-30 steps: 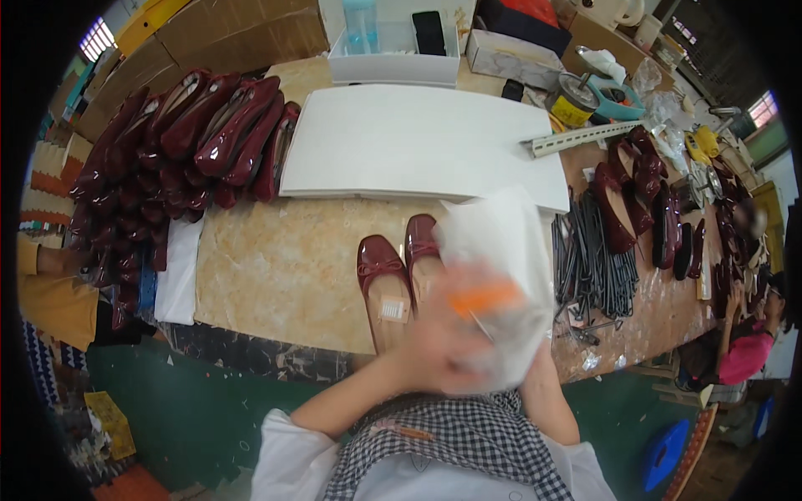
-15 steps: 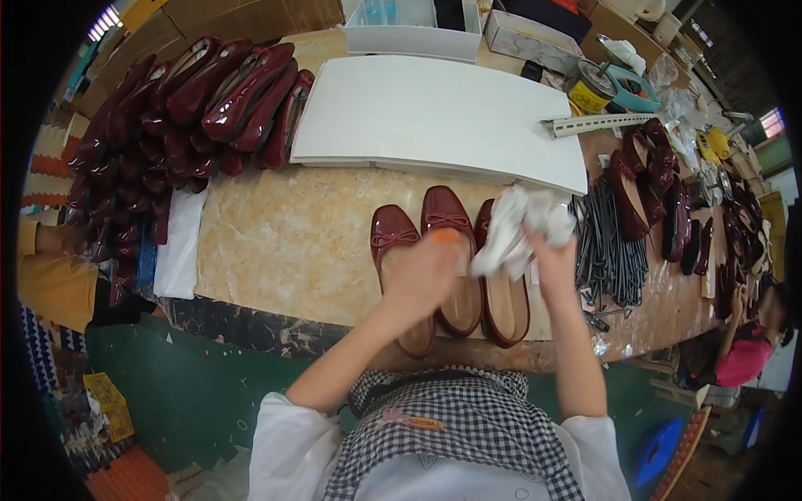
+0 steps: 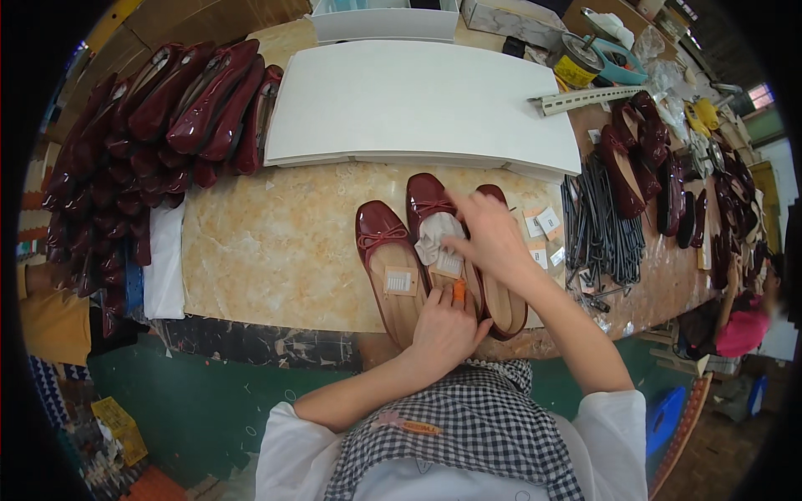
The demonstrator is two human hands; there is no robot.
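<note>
Three dark red patent flats with bows lie side by side, toes away from me: a left shoe [image 3: 378,219], a middle shoe [image 3: 425,189] and a right shoe [image 3: 520,316]. My left hand [image 3: 444,334] grips the middle shoe's heel end, fingers inside and thumb over the side; one finger wears an orange cover. Crumpled white paper [image 3: 436,235] sits in that shoe's toe opening. My right hand [image 3: 494,234] is over it, fingers apart, thumb against the paper. Small tags lie inside the left shoe and the middle shoe.
White sheets [image 3: 418,104] are stacked at the back. A heap of red flats [image 3: 150,134] stands left. Loose tags [image 3: 543,224], dark thin strips [image 3: 606,225] and more shoes lie right. A person [image 3: 742,326] is at far right; another person's sleeve [image 3: 58,326] is at left.
The white paper has gone from my right hand, beside the right shoe, into the middle shoe. My left hand has moved back toward the heel. Loose tags are uncovered at right.
</note>
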